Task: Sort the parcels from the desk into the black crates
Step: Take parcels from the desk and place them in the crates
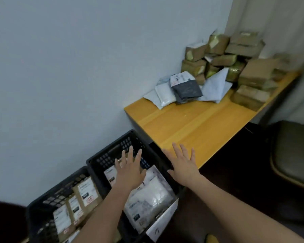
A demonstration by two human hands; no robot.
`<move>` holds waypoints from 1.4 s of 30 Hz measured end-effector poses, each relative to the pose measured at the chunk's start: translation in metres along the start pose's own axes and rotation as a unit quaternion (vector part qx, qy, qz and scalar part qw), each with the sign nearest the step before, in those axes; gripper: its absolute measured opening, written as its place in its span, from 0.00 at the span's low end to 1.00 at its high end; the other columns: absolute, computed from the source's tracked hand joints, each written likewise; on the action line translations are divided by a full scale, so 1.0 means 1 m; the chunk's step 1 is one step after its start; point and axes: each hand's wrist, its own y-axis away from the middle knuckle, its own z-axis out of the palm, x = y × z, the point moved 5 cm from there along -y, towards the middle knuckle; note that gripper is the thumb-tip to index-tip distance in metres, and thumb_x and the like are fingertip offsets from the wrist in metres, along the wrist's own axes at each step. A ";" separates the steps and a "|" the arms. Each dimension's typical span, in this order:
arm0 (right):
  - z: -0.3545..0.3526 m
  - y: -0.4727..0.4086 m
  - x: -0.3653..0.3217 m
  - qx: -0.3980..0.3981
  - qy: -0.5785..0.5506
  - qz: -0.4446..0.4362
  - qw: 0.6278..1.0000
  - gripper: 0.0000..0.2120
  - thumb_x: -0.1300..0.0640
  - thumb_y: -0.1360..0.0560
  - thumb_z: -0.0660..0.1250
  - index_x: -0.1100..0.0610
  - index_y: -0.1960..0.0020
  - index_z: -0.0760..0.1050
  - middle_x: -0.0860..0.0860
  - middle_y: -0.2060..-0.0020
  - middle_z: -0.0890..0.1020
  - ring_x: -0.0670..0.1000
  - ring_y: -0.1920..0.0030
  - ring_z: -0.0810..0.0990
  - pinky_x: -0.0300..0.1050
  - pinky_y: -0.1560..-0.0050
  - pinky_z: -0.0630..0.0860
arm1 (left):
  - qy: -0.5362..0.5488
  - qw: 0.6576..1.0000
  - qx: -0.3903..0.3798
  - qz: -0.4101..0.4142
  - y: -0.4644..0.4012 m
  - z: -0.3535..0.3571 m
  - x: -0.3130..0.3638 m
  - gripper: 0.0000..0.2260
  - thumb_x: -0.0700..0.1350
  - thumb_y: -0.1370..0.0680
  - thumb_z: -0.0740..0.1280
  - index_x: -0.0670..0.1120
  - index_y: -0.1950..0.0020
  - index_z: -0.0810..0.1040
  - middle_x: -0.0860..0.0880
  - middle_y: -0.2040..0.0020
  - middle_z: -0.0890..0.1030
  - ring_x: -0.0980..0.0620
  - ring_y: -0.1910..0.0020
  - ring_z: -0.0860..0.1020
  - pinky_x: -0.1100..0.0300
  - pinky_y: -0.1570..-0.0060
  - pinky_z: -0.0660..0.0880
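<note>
Crates sit on the floor by the wall. The left crate [42,207] holds brown parcels with white labels [85,192]. The right crate [116,146] holds white soft bags [151,195]. The words are too blurry to read. The left hand [130,172] and right hand [183,166] are flat and spread, holding nothing. More parcels [223,64] are piled on the desk [191,127].

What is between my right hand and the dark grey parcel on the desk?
Nothing visible. The right hand is open over the desk's near edge, and only bare desk lies between it and the dark grey parcel at the front of the pile.
</note>
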 end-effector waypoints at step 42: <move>-0.159 -0.301 0.412 -0.061 -0.081 0.073 0.992 0.34 0.55 0.19 0.60 0.41 0.20 0.47 0.54 0.20 0.43 0.58 0.21 0.44 0.61 0.23 0.46 | -0.018 0.993 -0.116 0.007 -0.433 -0.056 0.296 0.16 0.49 0.19 0.59 0.57 0.31 0.72 0.51 0.21 0.33 0.40 0.22 0.37 0.35 0.26 0.44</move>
